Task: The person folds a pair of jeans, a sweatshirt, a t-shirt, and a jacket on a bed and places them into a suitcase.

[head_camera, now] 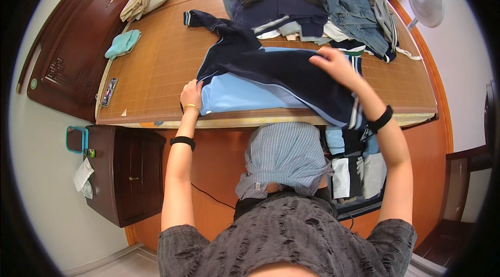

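Note:
A navy and light-blue jacket (273,70) with striped trim lies spread on the woven mat (156,62) of a bed, one sleeve stretched out to the upper left. At the garment's left end, my left hand (191,95) rests on its edge, thumb against the light-blue part; whether the fingers grip cloth is hard to tell. My right hand (334,64) is over the dark cloth near the striped trim at the right, its fingers apart and slightly blurred. Across my lap lies a blue striped cloth (287,152).
Beyond the jacket is a pile of clothes (281,3), with a denim garment (351,11) on its right. A phone (109,92) and a folded turquoise cloth (123,43) lie at the left. An open case of folded clothes (353,175) stands on the floor, right; a dark cabinet (136,175) stands left.

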The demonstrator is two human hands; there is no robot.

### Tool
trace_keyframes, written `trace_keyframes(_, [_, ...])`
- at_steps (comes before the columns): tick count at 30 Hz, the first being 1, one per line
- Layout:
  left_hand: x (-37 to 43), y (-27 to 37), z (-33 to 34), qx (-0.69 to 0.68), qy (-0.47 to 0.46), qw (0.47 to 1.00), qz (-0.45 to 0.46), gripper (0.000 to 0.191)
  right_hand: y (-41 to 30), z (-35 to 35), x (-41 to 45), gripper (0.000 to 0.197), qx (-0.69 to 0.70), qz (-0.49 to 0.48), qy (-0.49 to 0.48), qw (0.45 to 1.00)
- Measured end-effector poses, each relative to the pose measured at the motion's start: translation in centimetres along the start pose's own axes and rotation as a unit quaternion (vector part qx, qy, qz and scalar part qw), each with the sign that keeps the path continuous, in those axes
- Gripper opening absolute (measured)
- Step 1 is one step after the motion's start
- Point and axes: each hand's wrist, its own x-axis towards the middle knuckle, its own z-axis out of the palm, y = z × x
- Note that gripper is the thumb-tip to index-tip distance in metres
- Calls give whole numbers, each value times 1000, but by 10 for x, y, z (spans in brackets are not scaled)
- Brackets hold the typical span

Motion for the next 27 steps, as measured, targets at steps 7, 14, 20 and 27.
trace_keyframes(7, [-5,-7,-4,-5,30,999,26,32,49,37,-61,21,-109,-117,24,987])
trace_keyframes(14, [-82,-2,-32,-109,143,980,-90,73,67,72,-131,59,-203,-63,7,977])
trace_keyframes(20, [-116,-18,-18,-185,87,956,-210,59,82,73,-139,48,-173,-103,93,975])
trace_keyframes(27, [-80,1,-28,-308,211,915,-151,38,102,46,-172,38,-235,76,399,883])
